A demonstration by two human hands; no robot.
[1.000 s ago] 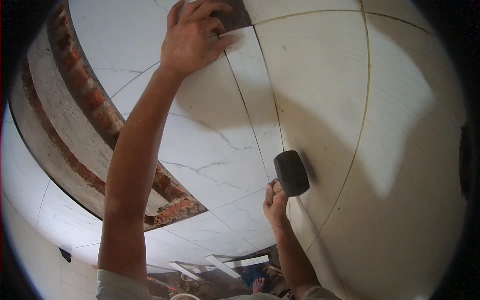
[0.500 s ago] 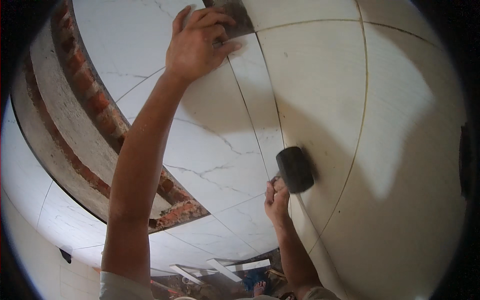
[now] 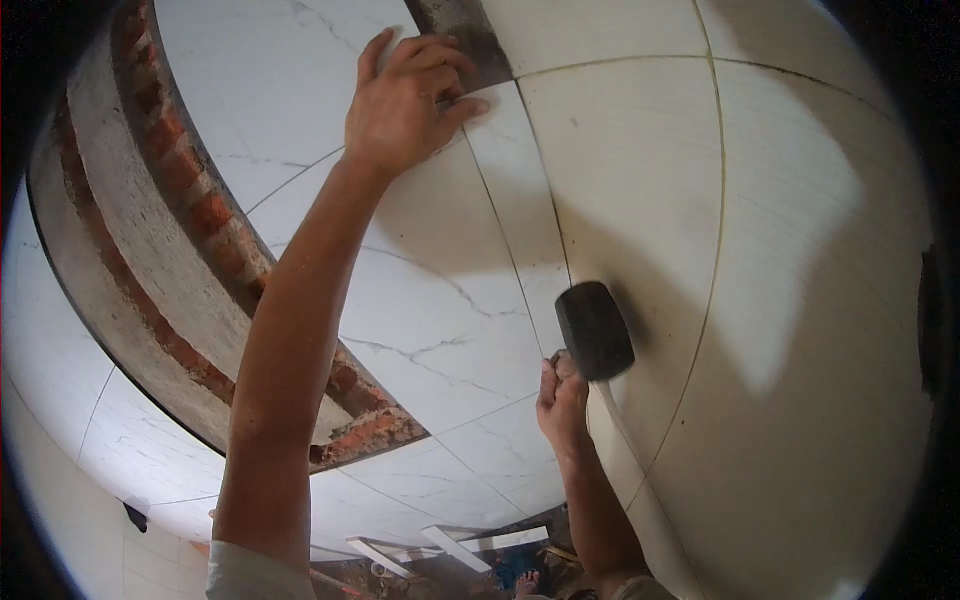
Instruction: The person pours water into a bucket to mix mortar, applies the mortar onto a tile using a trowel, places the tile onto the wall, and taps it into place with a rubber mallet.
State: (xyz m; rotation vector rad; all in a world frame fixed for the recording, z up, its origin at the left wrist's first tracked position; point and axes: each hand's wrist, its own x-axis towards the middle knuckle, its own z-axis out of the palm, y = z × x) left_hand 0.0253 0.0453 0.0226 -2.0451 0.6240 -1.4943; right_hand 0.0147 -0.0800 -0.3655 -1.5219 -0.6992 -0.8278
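Observation:
My right hand (image 3: 563,400) grips a mallet, whose black, rubber-like head (image 3: 596,330) is in front of the wall, beside the narrow tile strip (image 3: 530,200). Most of the handle is hidden by the head and fingers. Higher up, my left hand (image 3: 408,105) has its fingers spread and bent at the upper end of that strip, with the thumb pointing right. Beside the left fingers is a dark, untiled gap (image 3: 470,42). Left of the strip lie large white marble-look tiles (image 3: 430,290) with grey veins. To its right are cream tiles (image 3: 630,160).
An opening with exposed red brick (image 3: 210,212) and grey cement bands (image 3: 150,210) curves along the left, behind my left forearm. Offcut white strips (image 3: 455,548) lie below among debris, near a bare foot (image 3: 527,582). Shadows fall across the cream tiles.
The mallet head has shifted slightly upward and tilted a little beside the strip. My left hand keeps its place at the strip's upper end. The whole view has moved slightly.

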